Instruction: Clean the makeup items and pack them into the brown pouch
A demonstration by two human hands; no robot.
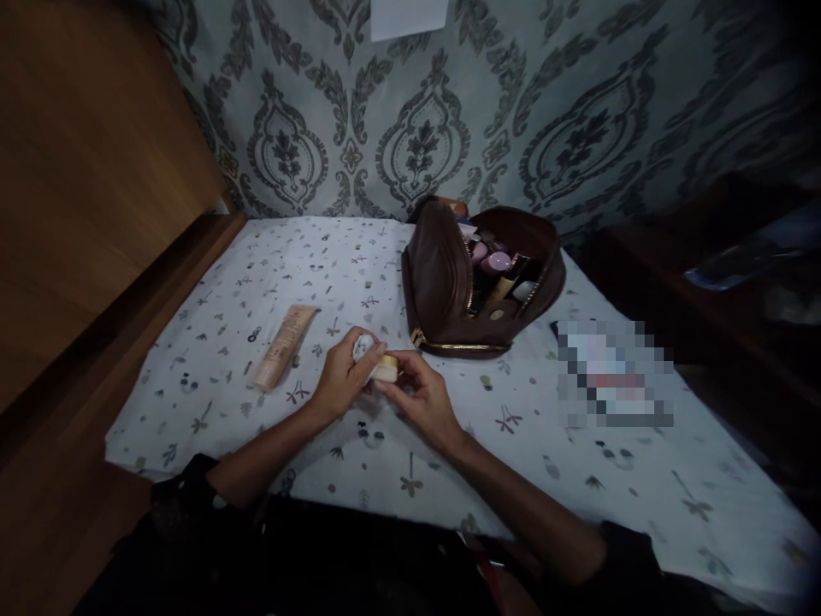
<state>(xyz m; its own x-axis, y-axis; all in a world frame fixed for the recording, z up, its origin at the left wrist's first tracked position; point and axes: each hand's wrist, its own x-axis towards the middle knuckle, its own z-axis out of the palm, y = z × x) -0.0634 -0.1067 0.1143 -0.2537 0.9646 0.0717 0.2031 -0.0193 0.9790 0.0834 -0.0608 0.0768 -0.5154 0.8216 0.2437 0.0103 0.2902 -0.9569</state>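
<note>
Held a small yellow-and-cream jar (386, 370) in the right hand (428, 400), with fingers (411, 363) closed on its side, above the printed cloth (218, 351). Had a white wad (363, 346) of uncertain material in the left hand (339, 376), clasped by curled fingers right beside the jar. Could not see the jar's covered left part, nor identify the pixelated object (612, 376) at far right. Saw a beige squeeze tube (286, 346) lying to the left, and, just beyond the hands, an unzipped brown cosmetics bag (440, 274) with a pink pot (499, 262) and other contents partly hidden inside.
</note>
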